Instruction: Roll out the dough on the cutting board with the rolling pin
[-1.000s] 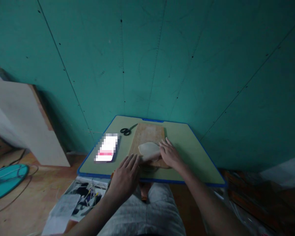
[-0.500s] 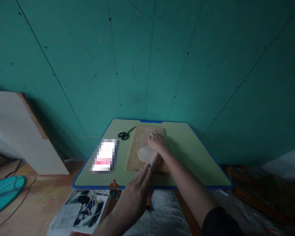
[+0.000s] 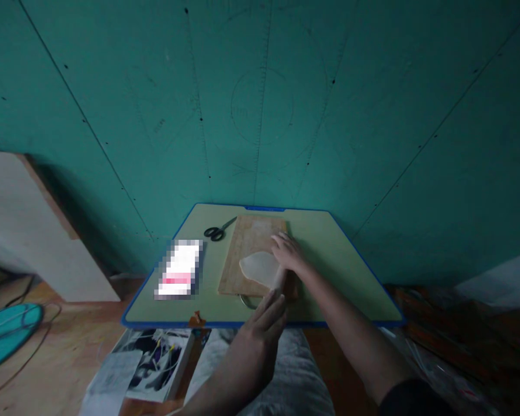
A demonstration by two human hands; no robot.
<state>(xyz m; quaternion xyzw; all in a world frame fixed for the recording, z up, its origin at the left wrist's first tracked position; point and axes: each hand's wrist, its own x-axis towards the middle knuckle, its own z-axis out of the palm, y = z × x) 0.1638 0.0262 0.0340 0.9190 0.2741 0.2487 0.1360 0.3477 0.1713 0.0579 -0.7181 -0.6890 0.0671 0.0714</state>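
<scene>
A thin, pale sheet of dough [image 3: 258, 267] lies on a wooden cutting board [image 3: 231, 277], its right side beneath a light rolling pin [image 3: 278, 279]. My left hand [image 3: 260, 329] is closed on the pin's near end, fingers long and pressed together. At the far end, my right hand [image 3: 287, 251] bears down on the pin with bent fingers, near the board's right edge. The pin slants from the near side toward the back of the board. My hands cover both its ends.
Black-handled scissors [image 3: 216, 232] lie left of the board on a blue-edged table [image 3: 342, 271]. A blurred-out white and pink item [image 3: 179, 270] is at the table's left. A metal ring [image 3: 248, 301] shows under the board's front edge. A green wall [image 3: 260, 115] stands behind.
Both hands and the rolling pin have moved to the right across the dough, uncovering more of it. A metal ring at the board's front edge has come into sight. The view has shifted slightly.
</scene>
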